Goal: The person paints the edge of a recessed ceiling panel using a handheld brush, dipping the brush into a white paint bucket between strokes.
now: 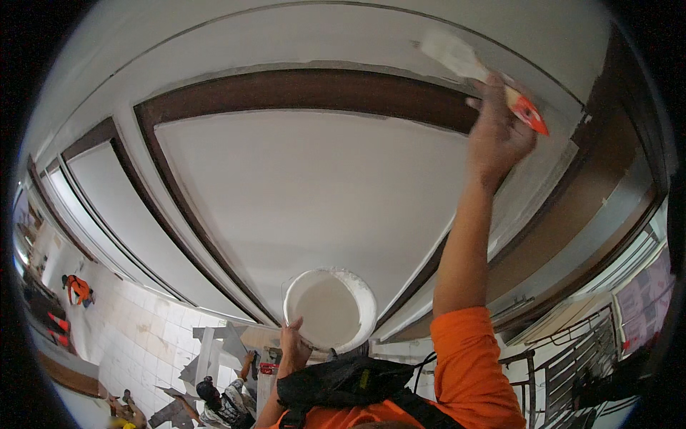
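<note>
Paintbrush [463, 61], blurred, sits in the closed right hand [500, 139], over the pale surface [314, 43] just above the right end of the brown bar [307, 87]; the left hand [294, 346] grips a white bucket [366, 307] well below the bar. The white panel [307, 171] beneath the bar appears coated (wet or dry, I cannot tell), while patchy edging [414, 74] above the bar looks undone.
</note>
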`<state>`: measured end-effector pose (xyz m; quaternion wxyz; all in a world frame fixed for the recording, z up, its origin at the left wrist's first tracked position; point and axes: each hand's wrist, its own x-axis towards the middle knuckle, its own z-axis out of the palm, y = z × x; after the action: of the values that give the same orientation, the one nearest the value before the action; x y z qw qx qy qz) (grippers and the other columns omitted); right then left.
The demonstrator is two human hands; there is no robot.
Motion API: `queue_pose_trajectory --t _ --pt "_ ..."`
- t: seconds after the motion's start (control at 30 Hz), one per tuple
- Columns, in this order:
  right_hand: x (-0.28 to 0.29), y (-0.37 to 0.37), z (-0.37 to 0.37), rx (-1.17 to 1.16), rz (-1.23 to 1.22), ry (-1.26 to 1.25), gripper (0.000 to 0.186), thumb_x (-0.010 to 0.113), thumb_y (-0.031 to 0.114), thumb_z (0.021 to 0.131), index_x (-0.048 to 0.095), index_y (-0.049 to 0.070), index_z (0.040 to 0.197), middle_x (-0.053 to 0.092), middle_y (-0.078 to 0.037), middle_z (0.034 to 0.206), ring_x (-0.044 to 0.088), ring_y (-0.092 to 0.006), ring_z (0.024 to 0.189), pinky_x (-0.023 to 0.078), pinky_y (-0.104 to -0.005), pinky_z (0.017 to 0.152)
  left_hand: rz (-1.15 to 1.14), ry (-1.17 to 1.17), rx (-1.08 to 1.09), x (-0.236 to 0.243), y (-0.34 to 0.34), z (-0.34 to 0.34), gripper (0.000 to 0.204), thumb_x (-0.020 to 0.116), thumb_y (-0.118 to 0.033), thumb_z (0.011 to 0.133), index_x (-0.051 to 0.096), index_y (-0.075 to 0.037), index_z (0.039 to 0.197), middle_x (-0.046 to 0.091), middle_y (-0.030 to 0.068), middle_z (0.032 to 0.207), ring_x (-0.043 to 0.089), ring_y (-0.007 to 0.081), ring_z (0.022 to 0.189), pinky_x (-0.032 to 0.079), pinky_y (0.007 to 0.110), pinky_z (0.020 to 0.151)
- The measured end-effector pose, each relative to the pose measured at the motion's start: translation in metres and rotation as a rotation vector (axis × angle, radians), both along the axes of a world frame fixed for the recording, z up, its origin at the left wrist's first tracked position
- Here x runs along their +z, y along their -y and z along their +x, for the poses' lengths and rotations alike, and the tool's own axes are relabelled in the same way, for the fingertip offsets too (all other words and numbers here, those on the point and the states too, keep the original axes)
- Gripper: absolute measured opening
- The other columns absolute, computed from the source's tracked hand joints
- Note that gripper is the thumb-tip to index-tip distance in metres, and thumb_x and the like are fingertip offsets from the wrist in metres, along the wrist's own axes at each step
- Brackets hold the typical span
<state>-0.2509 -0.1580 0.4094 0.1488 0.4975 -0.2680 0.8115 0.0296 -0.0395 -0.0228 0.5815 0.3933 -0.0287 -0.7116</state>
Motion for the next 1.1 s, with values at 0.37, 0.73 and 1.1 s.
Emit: queue_pose_trajectory --t 0.37,0.73,1.1 --pt "-0.008 0.036 0.008 0.18 0.073 -0.152 0.024 0.069 0.017 0.093 0.068 -0.004 0.104 0.073 -0.013 0.09 0.072 -0.0157 0.079 0.062 -0.0267 0.064 -0.06 0.01 -0.012 -0.006 0.002 0.002 0.046 0.053 -0.007 0.094 0.042 -0.002 0.138 0.058 0.0171 0.121 0.06 0.036 0.108 0.052 0.053 0.09" --pt "-0.006 -0.009 -0.062 -0.062 0.104 -0.037 0.025 0.074 0.019 0.089 0.07 -0.006 0.09 0.072 -0.01 0.082 0.071 -0.014 0.071 0.057 -0.0265 0.063 -0.043 0.043 -0.086 0.004 0.002 0.003 0.045 0.049 -0.009 0.095 0.04 0.0 0.139 0.058 0.0194 0.122 0.06 0.0366 0.108 0.052 0.053 0.09" --pt "-0.004 0.008 -0.004 0.203 -0.002 -0.071 0.019 0.07 0.012 0.091 0.069 -0.004 0.101 0.072 -0.015 0.095 0.071 -0.0159 0.081 0.063 -0.0259 0.064 -0.038 -0.103 -0.175 0.004 0.005 0.004 0.048 0.05 -0.013 0.096 0.038 -0.001 0.141 0.056 0.0177 0.126 0.058 0.0357 0.112 0.047 0.053 0.097"
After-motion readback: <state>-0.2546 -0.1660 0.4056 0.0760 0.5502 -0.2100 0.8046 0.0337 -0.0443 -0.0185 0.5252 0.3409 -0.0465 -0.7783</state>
